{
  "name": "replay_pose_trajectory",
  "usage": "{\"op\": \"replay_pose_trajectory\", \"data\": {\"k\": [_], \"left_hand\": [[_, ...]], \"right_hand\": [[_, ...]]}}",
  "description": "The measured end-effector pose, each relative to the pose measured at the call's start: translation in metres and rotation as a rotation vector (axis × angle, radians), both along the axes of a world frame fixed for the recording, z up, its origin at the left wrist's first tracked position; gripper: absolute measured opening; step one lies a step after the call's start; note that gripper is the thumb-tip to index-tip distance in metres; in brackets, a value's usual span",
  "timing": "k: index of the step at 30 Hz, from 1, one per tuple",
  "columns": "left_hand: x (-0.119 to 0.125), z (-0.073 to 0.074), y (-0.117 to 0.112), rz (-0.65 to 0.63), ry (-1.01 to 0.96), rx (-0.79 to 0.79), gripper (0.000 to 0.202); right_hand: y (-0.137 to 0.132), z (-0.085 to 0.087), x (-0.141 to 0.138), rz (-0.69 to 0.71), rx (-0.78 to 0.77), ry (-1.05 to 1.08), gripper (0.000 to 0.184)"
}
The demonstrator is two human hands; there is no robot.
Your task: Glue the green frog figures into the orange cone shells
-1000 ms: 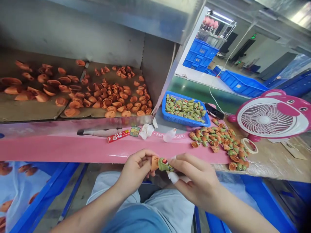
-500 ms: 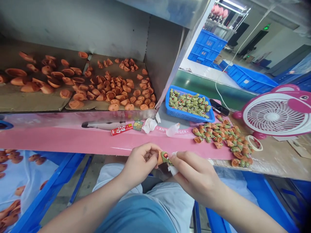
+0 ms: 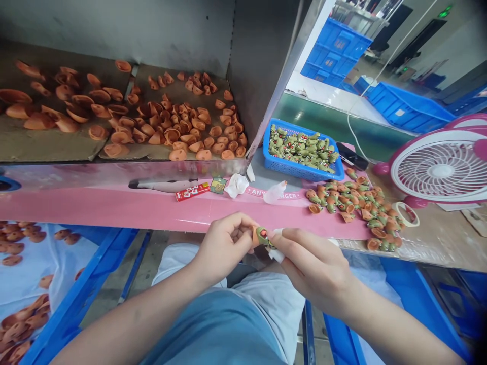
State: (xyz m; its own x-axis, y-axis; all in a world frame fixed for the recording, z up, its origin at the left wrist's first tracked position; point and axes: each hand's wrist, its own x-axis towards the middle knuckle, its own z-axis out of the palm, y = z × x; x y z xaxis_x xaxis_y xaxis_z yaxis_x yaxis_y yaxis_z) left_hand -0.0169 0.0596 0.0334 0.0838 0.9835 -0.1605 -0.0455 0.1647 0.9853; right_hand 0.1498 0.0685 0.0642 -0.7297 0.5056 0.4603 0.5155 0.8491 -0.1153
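Green figurine (image 3: pixel 263 235) appears seated in an orange cup (image 3: pixel 255 236); the pair is held in the air just past the near edge of the bench (image 3: pixel 437 246), above the lap. The exact join is hidden by the fingers. Left hand (image 3: pixel 225 248) is clenched around the orange cup, with fingers curled. Right hand (image 3: pixel 314 268) grasps the green end in a pinch, and white tape (image 3: pixel 276 256) is wrapped on its fingers, probably as protection against pressure. Holding off the bench likely gives both hands free access to the join.

A pink strip (image 3: pixel 114 209) runs along the near bench edge. A red packet (image 3: pixel 192 191), crumpled tissue (image 3: pixel 236 185) and a clear plastic piece (image 3: pixel 274 192) lie on it. Loose orange-and-green pieces (image 3: pixel 353 205) are spread toward the right end of the bench, within easy reach of the right hand. A blue plastic basket (image 3: pixel 289 170) packed with green figurines sits at the rear edge; its walls seem to keep them from rolling. Orange cups (image 3: pixel 171 134) lie on cardboard sheets (image 3: pixel 23 147) on a shelf to the left, apparently as stock within arm's reach. A pink fan (image 3: pixel 441 171) and a tape roll (image 3: pixel 405 214) stand at the right end, the fan likely placed for cooling.
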Motion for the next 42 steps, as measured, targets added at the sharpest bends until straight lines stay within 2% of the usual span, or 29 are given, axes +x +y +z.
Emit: {"op": "replay_pose_trajectory", "data": {"k": [8,13,21,27,42], "left_hand": [[-0.002,0.002,0.002,0.011,0.039,0.034,0.009],[0.000,0.001,0.003,0.007,0.069,0.066,0.009],[-0.001,0.006,0.003,-0.114,-0.174,-0.027,0.011],[-0.002,-0.002,0.003,-0.194,-0.275,-0.043,0.012],[-0.004,-0.001,-0.002,-0.288,-0.278,-0.028,0.009]], "right_hand": [[0.004,-0.009,-0.001,-0.006,0.040,0.108,0.033],[0.004,-0.009,0.004,-0.015,0.001,0.135,0.035],[0.004,-0.005,0.013,-0.035,-0.101,0.216,0.038],[0.002,-0.006,0.016,-0.033,-0.116,0.223,0.037],[-0.005,-0.005,0.015,-0.035,-0.059,0.195,0.031]]}}
